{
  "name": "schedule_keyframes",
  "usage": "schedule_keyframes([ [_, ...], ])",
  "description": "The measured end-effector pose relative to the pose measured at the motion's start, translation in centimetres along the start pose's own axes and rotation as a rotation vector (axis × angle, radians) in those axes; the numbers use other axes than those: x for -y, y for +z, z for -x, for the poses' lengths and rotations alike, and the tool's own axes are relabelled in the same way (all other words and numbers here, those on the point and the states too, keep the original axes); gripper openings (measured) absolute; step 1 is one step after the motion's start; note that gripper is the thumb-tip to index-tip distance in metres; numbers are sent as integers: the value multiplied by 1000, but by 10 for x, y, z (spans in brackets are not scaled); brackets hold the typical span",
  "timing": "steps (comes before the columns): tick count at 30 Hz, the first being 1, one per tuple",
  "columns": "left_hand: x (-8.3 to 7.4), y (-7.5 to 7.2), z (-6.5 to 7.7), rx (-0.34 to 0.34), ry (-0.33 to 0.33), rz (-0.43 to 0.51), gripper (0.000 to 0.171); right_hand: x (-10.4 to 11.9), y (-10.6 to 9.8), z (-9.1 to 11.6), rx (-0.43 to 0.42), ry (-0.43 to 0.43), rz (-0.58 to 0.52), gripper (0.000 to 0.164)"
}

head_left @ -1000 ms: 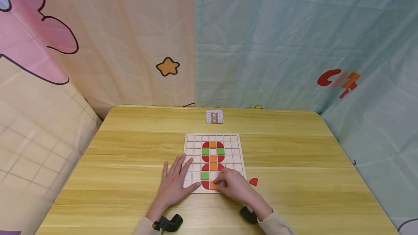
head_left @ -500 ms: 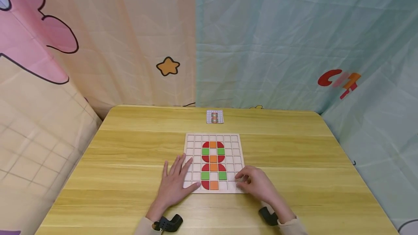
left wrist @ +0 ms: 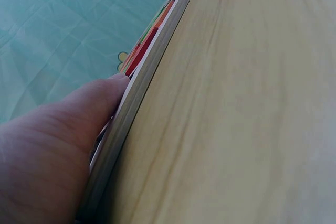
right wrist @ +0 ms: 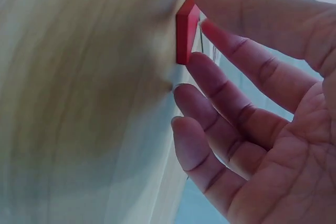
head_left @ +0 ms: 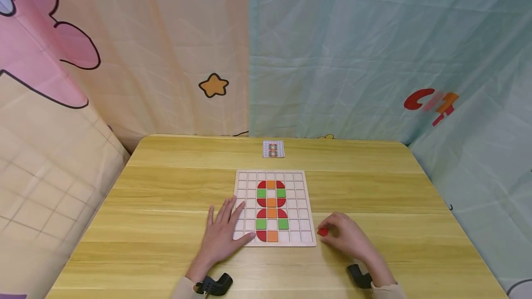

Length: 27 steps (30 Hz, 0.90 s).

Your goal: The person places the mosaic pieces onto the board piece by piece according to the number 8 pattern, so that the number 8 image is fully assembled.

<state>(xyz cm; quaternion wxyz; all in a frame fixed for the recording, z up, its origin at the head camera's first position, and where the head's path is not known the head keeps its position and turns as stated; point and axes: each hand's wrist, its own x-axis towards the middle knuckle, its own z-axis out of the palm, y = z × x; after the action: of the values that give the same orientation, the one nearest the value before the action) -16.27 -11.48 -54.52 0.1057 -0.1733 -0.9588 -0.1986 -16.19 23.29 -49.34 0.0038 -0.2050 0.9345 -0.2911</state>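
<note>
A white grid board [head_left: 297, 188] lies on the table, bearing a column of red rounded tiles with orange and green square tiles. My left hand [head_left: 221, 236] rests spread over the board's lower left part; in the left wrist view its thumb [left wrist: 94, 103] lies along the board's edge beside a red tile. Just off the board's right edge, my right hand [head_left: 347, 236] pinches a red quarter-circle tile [head_left: 323, 231] between thumb and fingers. The right wrist view shows that red tile [right wrist: 185, 32] close to the table surface, the other fingers loosely curled below it.
A small pattern card [head_left: 273, 149] with a similar coloured figure lies beyond the board near the table's back edge. Printed curtains [head_left: 332, 59] hang behind and at the sides of the wooden table [head_left: 174, 165].
My right hand has left a green tile on the board, moved right off the board, and taken hold of the loose red quarter-circle tile. The left hand has stayed put.
</note>
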Motion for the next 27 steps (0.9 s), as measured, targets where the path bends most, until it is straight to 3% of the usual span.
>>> schedule_keyframes([
  [9, 1, 0, 0, 11, -2, -2, 85, 1, 3, 0, -5, 30, 13, 21],
  [27, -1, -2, 0, 11, -2, 9, 84, 2, 2, -3, 8, 45, -89, 20],
])
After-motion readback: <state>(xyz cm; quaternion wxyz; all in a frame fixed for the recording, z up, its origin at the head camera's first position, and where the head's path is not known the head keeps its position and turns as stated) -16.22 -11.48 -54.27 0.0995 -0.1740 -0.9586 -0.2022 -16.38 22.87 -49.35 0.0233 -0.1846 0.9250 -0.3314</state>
